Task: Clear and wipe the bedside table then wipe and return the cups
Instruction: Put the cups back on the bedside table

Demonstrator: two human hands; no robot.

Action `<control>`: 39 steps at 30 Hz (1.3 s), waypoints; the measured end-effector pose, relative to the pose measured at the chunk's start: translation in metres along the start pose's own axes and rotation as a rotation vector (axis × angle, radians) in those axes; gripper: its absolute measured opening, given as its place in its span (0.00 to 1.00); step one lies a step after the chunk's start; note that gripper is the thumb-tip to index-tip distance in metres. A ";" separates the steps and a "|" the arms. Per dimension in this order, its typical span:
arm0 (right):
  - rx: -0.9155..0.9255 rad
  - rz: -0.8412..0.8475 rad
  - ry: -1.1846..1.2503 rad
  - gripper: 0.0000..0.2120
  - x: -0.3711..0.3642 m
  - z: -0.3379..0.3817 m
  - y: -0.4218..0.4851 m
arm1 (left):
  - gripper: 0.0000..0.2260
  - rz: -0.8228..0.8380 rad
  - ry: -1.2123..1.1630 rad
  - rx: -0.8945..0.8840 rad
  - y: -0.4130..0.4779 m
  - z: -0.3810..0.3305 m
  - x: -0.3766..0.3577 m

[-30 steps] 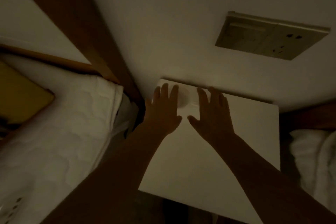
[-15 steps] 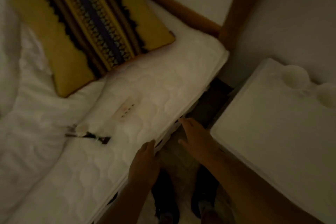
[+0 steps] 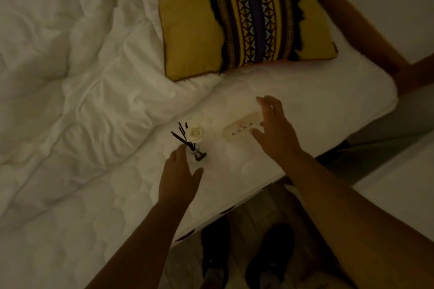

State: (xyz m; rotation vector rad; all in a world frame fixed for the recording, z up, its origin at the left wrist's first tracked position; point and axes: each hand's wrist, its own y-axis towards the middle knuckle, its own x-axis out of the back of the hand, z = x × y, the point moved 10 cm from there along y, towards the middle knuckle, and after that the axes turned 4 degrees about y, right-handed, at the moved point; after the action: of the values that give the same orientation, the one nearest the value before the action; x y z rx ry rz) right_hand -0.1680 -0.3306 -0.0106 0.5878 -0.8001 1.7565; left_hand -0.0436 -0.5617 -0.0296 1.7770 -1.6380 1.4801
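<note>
Though dim, hands unclenched: left hand (image 3: 179, 177) by diffuser (image 3: 195, 135), right hand (image 3: 276, 131) by possible remote (image 3: 239, 126).

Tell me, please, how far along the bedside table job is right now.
Looks done: the reed diffuser and a card lie on the mattress, apparently cleared there. In hand: left hand open beside the diffuser, right hand open at the card, neither gripping. Left: unclear; cups are out of view, so wiping and returning cannot be judged.
</note>
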 end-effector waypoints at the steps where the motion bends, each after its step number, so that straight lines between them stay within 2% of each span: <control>1: 0.003 0.002 -0.018 0.35 0.000 0.000 0.008 | 0.30 -0.012 -0.031 -0.004 0.008 -0.001 0.000; 5: 0.014 0.142 -0.042 0.23 -0.023 -0.006 0.021 | 0.20 -0.040 -0.060 -0.013 0.032 -0.001 -0.006; 9: 0.031 0.189 -0.027 0.15 -0.038 -0.016 0.018 | 0.20 -0.076 -0.048 -0.032 0.040 -0.003 -0.015; 14: 0.069 0.087 -0.013 0.12 -0.026 -0.011 0.012 | 0.23 -0.097 -0.041 0.001 0.042 -0.004 -0.018; 19: -0.047 -0.112 0.059 0.13 0.015 -0.049 -0.020 | 0.23 -0.022 -0.052 0.009 0.043 -0.038 -0.023; 22: -0.099 -0.206 0.155 0.13 0.055 -0.086 -0.052 | 0.24 0.042 -0.056 -0.115 0.028 -0.098 -0.038; 26: -0.267 -0.246 0.272 0.12 0.107 -0.157 -0.107 | 0.22 0.144 -0.106 -0.300 -0.008 -0.204 -0.078; 29: -0.333 -0.313 0.212 0.12 0.158 -0.207 -0.160 | 0.20 0.235 -0.094 -0.431 -0.042 -0.285 -0.121; 32: -0.399 -0.422 0.163 0.14 0.206 -0.257 -0.223 | 0.24 0.392 -0.037 -0.542 -0.087 -0.355 -0.177; 35: -0.556 -0.523 0.182 0.11 0.238 -0.321 -0.293 | 0.29 0.473 0.085 -0.687 -0.137 -0.409 -0.238; 39: -0.679 -0.620 0.194 0.11 0.257 -0.383 -0.372 | 0.25 0.560 0.181 -0.833 -0.194 -0.457 -0.307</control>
State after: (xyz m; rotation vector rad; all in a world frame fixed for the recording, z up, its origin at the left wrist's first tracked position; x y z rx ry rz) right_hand 0.1035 0.1957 0.0106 0.1646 -0.8916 0.8797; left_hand -0.0312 0.0217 -0.0095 0.7511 -2.2840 0.8465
